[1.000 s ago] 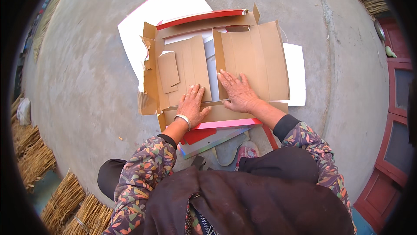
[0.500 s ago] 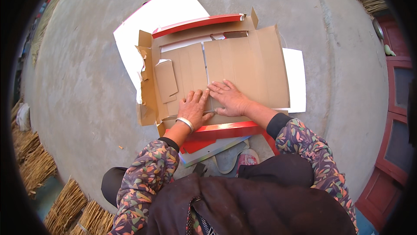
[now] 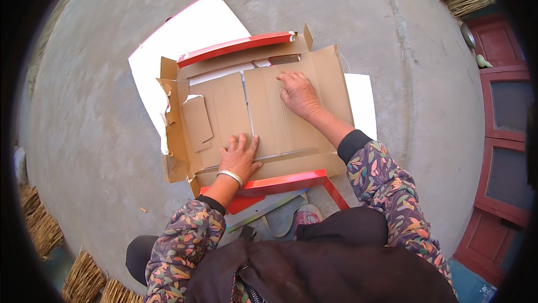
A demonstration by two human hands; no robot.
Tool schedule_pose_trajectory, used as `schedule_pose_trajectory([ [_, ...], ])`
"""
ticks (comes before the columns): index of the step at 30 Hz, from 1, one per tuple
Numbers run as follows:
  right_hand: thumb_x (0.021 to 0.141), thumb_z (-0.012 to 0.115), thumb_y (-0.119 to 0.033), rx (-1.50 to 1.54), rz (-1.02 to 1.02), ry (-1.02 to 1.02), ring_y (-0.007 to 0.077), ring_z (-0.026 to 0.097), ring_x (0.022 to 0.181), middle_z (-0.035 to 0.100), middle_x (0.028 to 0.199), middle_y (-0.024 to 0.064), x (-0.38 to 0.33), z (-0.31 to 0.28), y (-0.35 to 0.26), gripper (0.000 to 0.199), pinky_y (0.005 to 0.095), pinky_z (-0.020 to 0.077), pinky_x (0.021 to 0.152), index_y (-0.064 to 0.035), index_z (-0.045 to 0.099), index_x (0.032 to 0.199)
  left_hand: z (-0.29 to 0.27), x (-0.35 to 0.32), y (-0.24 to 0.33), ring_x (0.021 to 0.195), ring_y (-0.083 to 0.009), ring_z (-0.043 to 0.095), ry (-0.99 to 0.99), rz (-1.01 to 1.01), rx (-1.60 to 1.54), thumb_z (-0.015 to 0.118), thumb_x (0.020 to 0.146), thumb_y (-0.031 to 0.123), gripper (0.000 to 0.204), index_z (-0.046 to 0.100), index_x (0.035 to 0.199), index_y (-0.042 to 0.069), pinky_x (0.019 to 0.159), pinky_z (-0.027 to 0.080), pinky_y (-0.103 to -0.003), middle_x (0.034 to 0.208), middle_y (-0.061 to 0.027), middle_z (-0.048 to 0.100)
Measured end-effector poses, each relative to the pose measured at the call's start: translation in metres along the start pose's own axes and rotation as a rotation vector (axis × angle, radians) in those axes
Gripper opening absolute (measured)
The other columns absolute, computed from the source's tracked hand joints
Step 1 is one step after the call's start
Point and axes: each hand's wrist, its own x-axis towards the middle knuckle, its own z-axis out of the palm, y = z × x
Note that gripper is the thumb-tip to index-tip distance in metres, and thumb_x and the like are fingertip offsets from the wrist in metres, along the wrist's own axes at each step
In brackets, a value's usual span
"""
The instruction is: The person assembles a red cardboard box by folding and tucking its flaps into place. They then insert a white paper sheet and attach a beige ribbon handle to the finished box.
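Observation:
A flattened-out brown cardboard box (image 3: 175, 129) with red outer edges lies open in front of me. Inside it two cardboard panels lie side by side: a left panel (image 3: 224, 107) and a right panel (image 3: 266, 118), with a narrow gap between them. A small notched cardboard piece (image 3: 197, 121) rests on the left panel. My left hand (image 3: 239, 160), wearing a pale bracelet, presses on the near part of the left panel with fingers spread. Over the far part of the right panel is my right hand (image 3: 300, 95), its fingers loosely bent and nothing visible in them.
White sheets stick out beneath the box, a far-left sheet (image 3: 196, 28) and a right sheet (image 3: 363, 101). Near my shoe (image 3: 307, 214) lies a silvery-edged flat piece (image 3: 266, 205). Straw bundles (image 3: 83, 278) stand lower left; a red door (image 3: 507, 168) is at the right.
My right hand has moved away from the gap beside my left hand, to the far part of the right panel. My left hand stays on the near side. The whole view has shifted slightly.

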Motion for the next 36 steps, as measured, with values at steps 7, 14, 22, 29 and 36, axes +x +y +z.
schedule_pose_trajectory([
  [7, 0.082, 0.067, -0.007, -0.483, -0.115, 0.258, 0.031, 0.044, 0.136, 0.048, 0.146, 0.0119, 0.087, -0.027, 0.021, 0.052, 0.0457, 0.0392, 0.108, -0.0123, 0.055, 0.132, -0.006, -0.005, 0.005, 0.141, -0.039, 0.033, -0.008, -0.011, -0.012, 0.07, 0.086, 0.051, 0.081, 0.035, 0.154, 0.025, 0.095, 0.044, -0.054, 0.154, -0.0132, 0.036],
  [14, 0.09, 0.058, -0.012, -0.757, -0.212, 0.254, 0.0257, 0.053, 0.127, 0.06, 0.132, 0.0076, 0.141, -0.024, 0.013, 0.039, 0.0449, 0.041, 0.102, -0.0169, 0.057, 0.129, -0.009, -0.011, 0.006, 0.137, -0.038, 0.036, 0.04, 0.012, -0.03, 0.073, 0.082, 0.05, 0.083, 0.038, 0.153, 0.023, 0.097, 0.045, -0.051, 0.148, -0.015, 0.038],
  [22, 0.094, 0.053, -0.015, -0.354, -0.136, -0.002, 0.0288, 0.067, 0.096, 0.072, 0.1, 0.0063, 0.174, -0.089, -0.022, 0.023, 0.0415, 0.0525, 0.083, -0.0152, 0.071, 0.109, -0.012, -0.01, 0.003, 0.135, -0.0359, 0.038, 0.067, 0.041, -0.044, 0.076, 0.079, 0.05, 0.086, 0.04, 0.152, 0.022, 0.095, 0.047, -0.051, 0.146, -0.0146, 0.041],
  [29, 0.094, 0.056, -0.015, -0.202, -0.102, -0.008, 0.0298, 0.066, 0.098, 0.072, 0.105, 0.004, 0.153, -0.146, -0.06, 0.021, 0.0421, 0.0526, 0.083, -0.0132, 0.07, 0.109, -0.021, -0.007, 0.004, 0.138, -0.0363, 0.035, 0.016, 0.023, -0.074, 0.077, 0.078, 0.051, 0.09, 0.036, 0.154, 0.025, 0.097, 0.047, -0.053, 0.147, -0.0152, 0.039],
  [36, 0.097, 0.059, -0.024, -0.05, 0.095, -0.041, 0.0288, 0.066, 0.102, 0.071, 0.111, 0.0075, 0.151, -0.152, -0.036, 0.023, 0.0409, 0.0521, 0.088, -0.0135, 0.069, 0.114, -0.034, -0.01, 0.008, 0.143, -0.0419, 0.029, -0.074, -0.024, -0.11, 0.074, 0.082, 0.049, 0.088, 0.031, 0.156, 0.027, 0.103, 0.043, -0.057, 0.152, -0.0176, 0.033],
])
